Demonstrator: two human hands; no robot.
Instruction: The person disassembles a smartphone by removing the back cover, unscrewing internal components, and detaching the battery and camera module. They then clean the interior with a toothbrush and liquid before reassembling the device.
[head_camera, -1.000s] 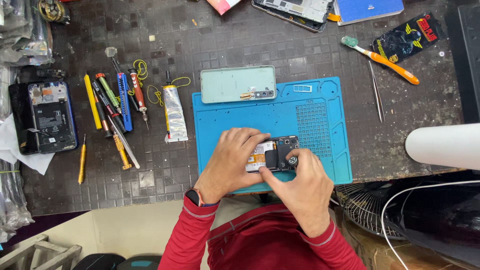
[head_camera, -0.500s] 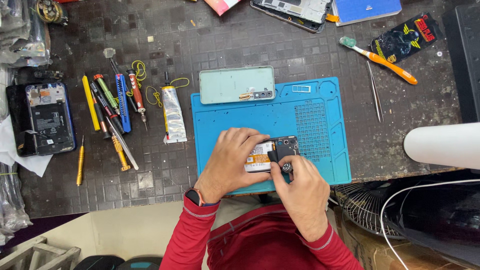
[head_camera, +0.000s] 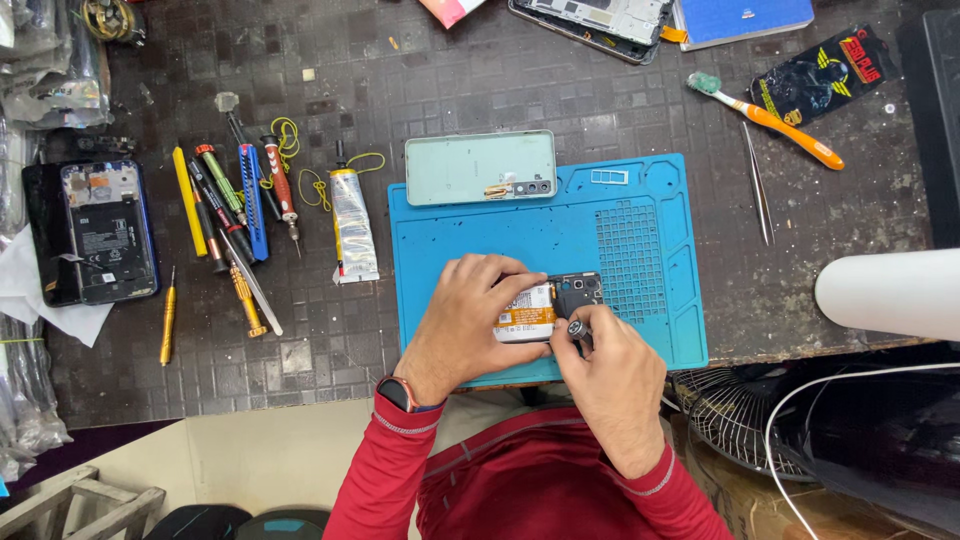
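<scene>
Opened phone (head_camera: 545, 305) on the blue mat (head_camera: 480, 240) — both hands on it.

The left hand (head_camera: 470, 320) lay flat over the phone, fingers curled narrowly around its top edge, pinning it; the right hand (head_camera: 605, 375) pinched a small screwdriver (head_camera: 577, 329) upright at the camera end — the pale green back cover (head_camera: 480, 167) sat apart above, and the mat's small tray pockets (head_camera: 610, 177) looked bare.

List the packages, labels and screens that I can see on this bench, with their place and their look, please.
Black packet: top right, flat, with yellow and red print.
Glue tube: left of the blue mat, silver, crumpled, black nozzle.
Battery label: on the opened phone under both hands, white and orange.
Blue-rimmed phone: far left, back open, pale stickers inside.
No lit screen shows.
</scene>
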